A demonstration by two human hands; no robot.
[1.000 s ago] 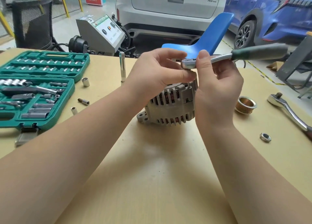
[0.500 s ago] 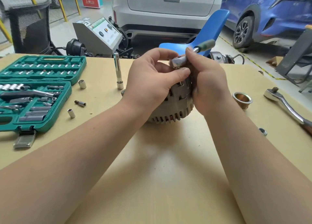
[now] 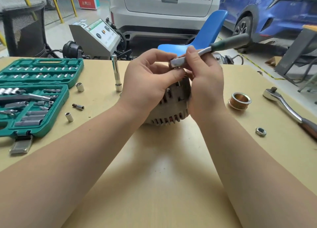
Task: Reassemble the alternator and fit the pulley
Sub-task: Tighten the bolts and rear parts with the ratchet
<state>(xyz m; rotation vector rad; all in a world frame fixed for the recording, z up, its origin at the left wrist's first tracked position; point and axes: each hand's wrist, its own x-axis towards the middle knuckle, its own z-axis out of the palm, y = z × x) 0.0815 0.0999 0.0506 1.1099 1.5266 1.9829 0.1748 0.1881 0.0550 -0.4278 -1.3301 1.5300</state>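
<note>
- A green tool case (image 3: 34, 97) lies open at the left edge of the worktop (image 3: 154, 176), with sockets and bars in its slots.
- Just right of the case, three small loose sockets lie on the worktop: one near the lid (image 3: 80, 87), a dark one (image 3: 78, 106) and one lower (image 3: 69, 116).
- A long metal extension bar (image 3: 116, 73) stands upright between the case and the hands.
- The left hand (image 3: 147, 80) is over the top of the alternator (image 3: 171, 111); its fingers are curled and the thumb and fingertips pinch at the head of the small ratchet (image 3: 205, 51).
- The alternator stands on the worktop in the middle, between both hands, mostly hidden by them; its ribbed grey body shows below.
- The right hand (image 3: 204, 83) pinches the metal neck of the small ratchet between thumb and fingers. The green handle points up and to the right, free in the air.
- The pulley (image 3: 239, 101), gold inside, lies on the worktop right of the alternator, apart from it.
- A nut (image 3: 260, 131) lies nearer the front, right of the right arm.
- A bigger ratchet (image 3: 288, 107) lies at the right edge of the worktop.
</note>
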